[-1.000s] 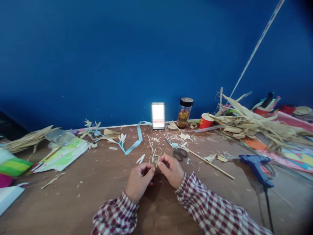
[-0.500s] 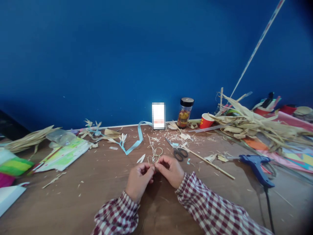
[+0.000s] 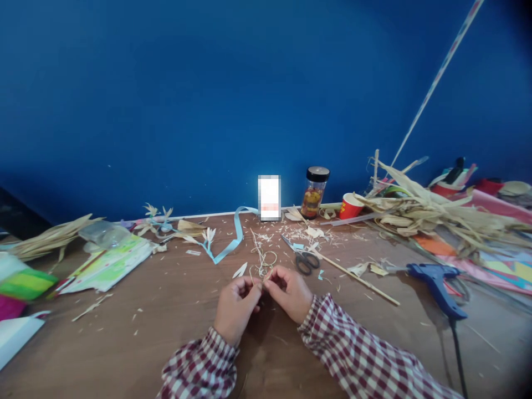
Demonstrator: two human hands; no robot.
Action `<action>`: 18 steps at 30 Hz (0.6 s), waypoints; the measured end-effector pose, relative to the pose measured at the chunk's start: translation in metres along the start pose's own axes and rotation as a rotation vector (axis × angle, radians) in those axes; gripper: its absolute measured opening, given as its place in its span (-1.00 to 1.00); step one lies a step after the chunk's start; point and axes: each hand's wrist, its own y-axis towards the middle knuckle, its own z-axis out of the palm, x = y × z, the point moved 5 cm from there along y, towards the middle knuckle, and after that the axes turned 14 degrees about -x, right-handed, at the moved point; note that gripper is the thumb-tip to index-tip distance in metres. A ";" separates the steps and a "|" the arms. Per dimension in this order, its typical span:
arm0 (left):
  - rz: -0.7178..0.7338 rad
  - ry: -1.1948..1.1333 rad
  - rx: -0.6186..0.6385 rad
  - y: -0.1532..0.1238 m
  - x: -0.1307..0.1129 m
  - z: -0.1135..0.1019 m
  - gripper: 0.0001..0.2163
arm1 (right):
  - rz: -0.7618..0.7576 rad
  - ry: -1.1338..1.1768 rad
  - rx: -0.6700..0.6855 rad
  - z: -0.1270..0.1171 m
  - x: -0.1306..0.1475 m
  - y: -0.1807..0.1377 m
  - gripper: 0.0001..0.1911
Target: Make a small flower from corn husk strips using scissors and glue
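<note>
My left hand [image 3: 238, 305] and my right hand [image 3: 290, 292] meet low over the table, thumbs and fingertips pinched close together. Between them is a thin pale strand [image 3: 269, 260] that loops just beyond the fingertips; its gripped part is mostly hidden. Past the loop lie small pale shavings [image 3: 266, 238] and curls. Black-handled scissors [image 3: 306, 261] rest beyond my right hand, blades pointing away. A small piece of pale husk [image 3: 240, 270] lies just beyond my left hand.
A blue glue gun [image 3: 438, 282] with its cord lies at right, near a thin stick [image 3: 361, 277]. Behind stand a lidded jar [image 3: 313, 199] and red paper cup [image 3: 351, 206]. Dry husks [image 3: 424, 205] pile at right. Light-blue ribbon [image 3: 236, 235] and painted paper [image 3: 112, 266] lie left.
Almost nothing differs. Both hands keep their pinch at the same spot, with only a very slight shift of the fingers.
</note>
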 end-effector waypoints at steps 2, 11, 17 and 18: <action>-0.006 -0.001 0.020 -0.001 -0.001 0.001 -0.78 | 0.009 0.018 0.003 0.000 0.001 0.000 -0.90; -0.021 -0.008 0.089 -0.002 -0.001 0.004 -0.80 | 0.012 0.069 0.008 0.000 -0.001 0.001 -0.93; -0.009 0.011 0.079 -0.001 -0.001 0.003 -0.79 | 0.030 0.043 0.015 0.000 -0.006 0.001 -0.92; -0.014 0.010 0.072 0.000 0.000 0.002 -0.79 | 0.031 0.033 0.012 -0.001 -0.006 0.001 -0.91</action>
